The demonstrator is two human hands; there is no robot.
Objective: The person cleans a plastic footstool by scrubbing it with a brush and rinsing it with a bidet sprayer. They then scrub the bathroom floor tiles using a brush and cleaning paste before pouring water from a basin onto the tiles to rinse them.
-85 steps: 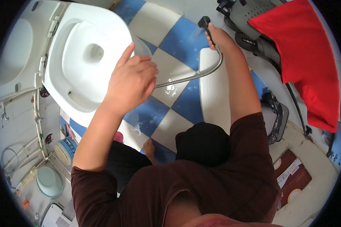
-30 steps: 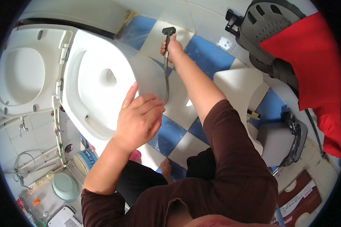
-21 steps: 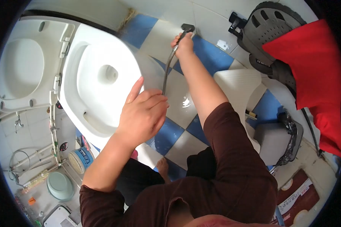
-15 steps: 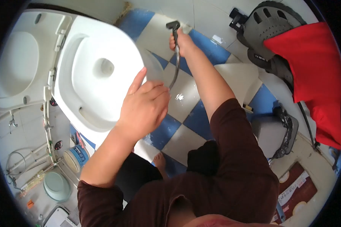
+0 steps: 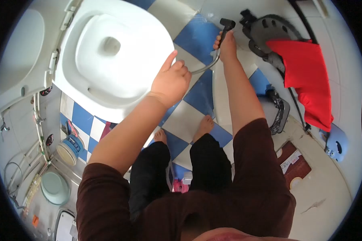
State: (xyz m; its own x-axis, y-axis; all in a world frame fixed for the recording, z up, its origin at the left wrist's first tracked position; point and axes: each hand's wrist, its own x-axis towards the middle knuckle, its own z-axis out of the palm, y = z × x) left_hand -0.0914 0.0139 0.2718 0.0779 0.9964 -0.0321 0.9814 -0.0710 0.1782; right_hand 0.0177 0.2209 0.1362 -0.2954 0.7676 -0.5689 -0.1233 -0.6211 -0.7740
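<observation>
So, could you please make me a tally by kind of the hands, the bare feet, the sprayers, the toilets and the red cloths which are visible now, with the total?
Left hand and right hand: 2
Bare feet: 2
Sprayer: 1
Toilet: 1
Red cloth: 1
Total: 7

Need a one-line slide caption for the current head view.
Right hand grips a black spray head on a metal hose; left hand is beside the white toilet.
</observation>
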